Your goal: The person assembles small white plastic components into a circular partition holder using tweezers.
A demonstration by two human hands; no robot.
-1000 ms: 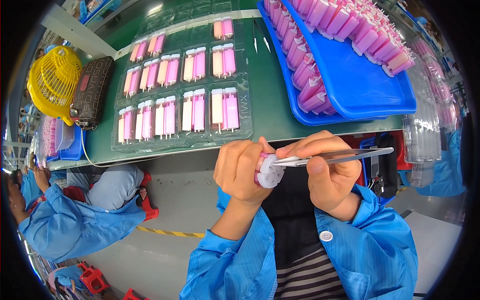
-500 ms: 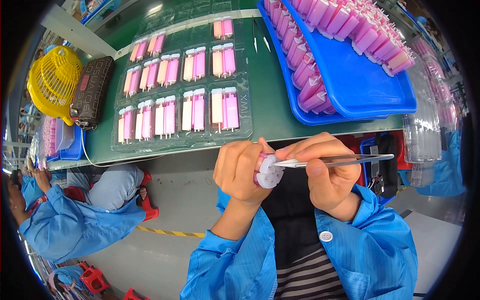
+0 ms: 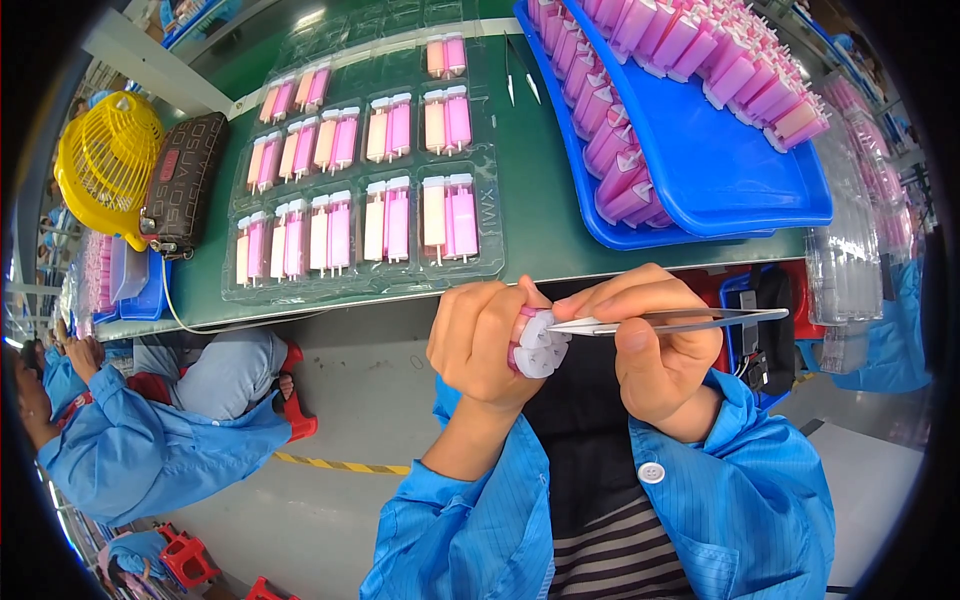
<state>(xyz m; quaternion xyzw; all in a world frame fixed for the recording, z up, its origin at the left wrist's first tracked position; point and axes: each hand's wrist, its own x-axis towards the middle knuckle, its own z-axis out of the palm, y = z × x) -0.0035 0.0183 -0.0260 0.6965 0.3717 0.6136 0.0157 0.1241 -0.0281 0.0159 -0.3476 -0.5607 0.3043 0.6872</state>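
My left hand [image 3: 480, 345] is closed around a small bundle of pink cylinders with white ends [image 3: 541, 345], the ends turned to the right. The bodies of the cylinders are mostly hidden by my fingers. In my right hand [image 3: 655, 350] is a pair of metal tweezers [image 3: 735, 316], pinched between thumb and fingers. Its pointed tips reach left to the upper white end; whether they touch or grip anything there I cannot tell. Both hands are just off the near edge of the green table [image 3: 535, 190].
Clear blister trays [image 3: 485, 215] hold pink and cream cylinder pairs. More tweezers [image 3: 510, 75] lie beside blue trays [image 3: 745, 190] of pink cylinders [image 3: 735, 70]. A yellow basket [image 3: 105, 160] and brown pouch [image 3: 187, 180] stand left. A co-worker in blue [image 3: 160, 440] sits at left.
The white ends in my left hand have tilted slightly, and the tweezer tips have shifted a little against them. The co-worker's hands at left have moved slightly.
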